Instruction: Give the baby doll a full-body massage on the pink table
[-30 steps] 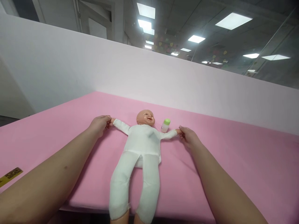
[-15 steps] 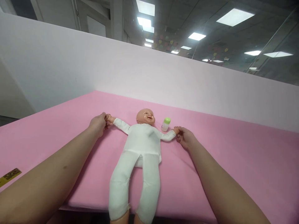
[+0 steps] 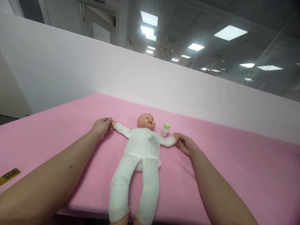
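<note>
A baby doll (image 3: 143, 143) in a white top and trousers lies on its back on a pink padded surface (image 3: 79, 107), arms spread to both sides. My left hand (image 3: 102, 127) is closed on the doll's hand at the left. At the right, my right hand (image 3: 185, 143) pinches the doll's other hand between thumb and fingers. A small translucent bottle with a green cap (image 3: 165, 129) stands beside the doll's head, near my right hand and touched by neither hand.
A white wall panel (image 3: 150, 81) rises behind the pink surface. A yellow and black label (image 3: 9, 176) lies at the left front. The front edge of the surface runs under the doll's lower legs.
The view has tilted up slightly, so the doll's head and bottle appear lower. My left hand has closed further around the doll's hand; both hands keep their hold.
</note>
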`<state>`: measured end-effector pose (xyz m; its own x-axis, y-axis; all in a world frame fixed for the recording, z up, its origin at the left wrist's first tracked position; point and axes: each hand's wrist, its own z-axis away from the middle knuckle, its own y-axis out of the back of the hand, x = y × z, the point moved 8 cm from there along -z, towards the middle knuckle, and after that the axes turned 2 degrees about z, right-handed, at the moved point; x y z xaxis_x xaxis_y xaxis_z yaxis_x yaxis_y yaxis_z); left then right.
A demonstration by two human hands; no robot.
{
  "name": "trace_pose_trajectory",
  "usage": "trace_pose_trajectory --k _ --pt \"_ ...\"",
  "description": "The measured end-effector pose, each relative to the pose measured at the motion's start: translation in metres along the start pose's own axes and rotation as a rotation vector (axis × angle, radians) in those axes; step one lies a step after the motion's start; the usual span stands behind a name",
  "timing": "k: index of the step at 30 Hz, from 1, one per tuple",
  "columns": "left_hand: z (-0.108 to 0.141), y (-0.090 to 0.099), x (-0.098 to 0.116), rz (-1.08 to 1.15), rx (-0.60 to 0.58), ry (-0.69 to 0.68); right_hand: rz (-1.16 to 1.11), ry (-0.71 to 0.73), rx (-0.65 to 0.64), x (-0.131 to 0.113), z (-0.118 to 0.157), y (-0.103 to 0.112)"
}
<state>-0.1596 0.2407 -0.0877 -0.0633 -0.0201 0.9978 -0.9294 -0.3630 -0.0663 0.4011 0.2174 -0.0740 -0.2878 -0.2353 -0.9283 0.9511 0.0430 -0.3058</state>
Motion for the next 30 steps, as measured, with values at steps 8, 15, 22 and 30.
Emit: trace_pose_trajectory --k 8,15,22,30 --pt "0.01 -0.003 0.011 -0.016 0.007 -0.002 0.055 0.094 0.128 0.002 -0.002 0.001" --pt "0.026 -0.005 0.024 -0.079 0.053 -0.115 0.163 0.25 0.236 0.004 0.001 -0.002" --pt "0.006 0.004 0.009 -0.006 -0.022 -0.048 0.157 0.22 0.182 -0.001 0.005 0.006" --pt "-0.006 0.007 -0.003 0.095 -0.053 0.092 -0.002 0.161 0.132 -0.005 0.01 0.015"
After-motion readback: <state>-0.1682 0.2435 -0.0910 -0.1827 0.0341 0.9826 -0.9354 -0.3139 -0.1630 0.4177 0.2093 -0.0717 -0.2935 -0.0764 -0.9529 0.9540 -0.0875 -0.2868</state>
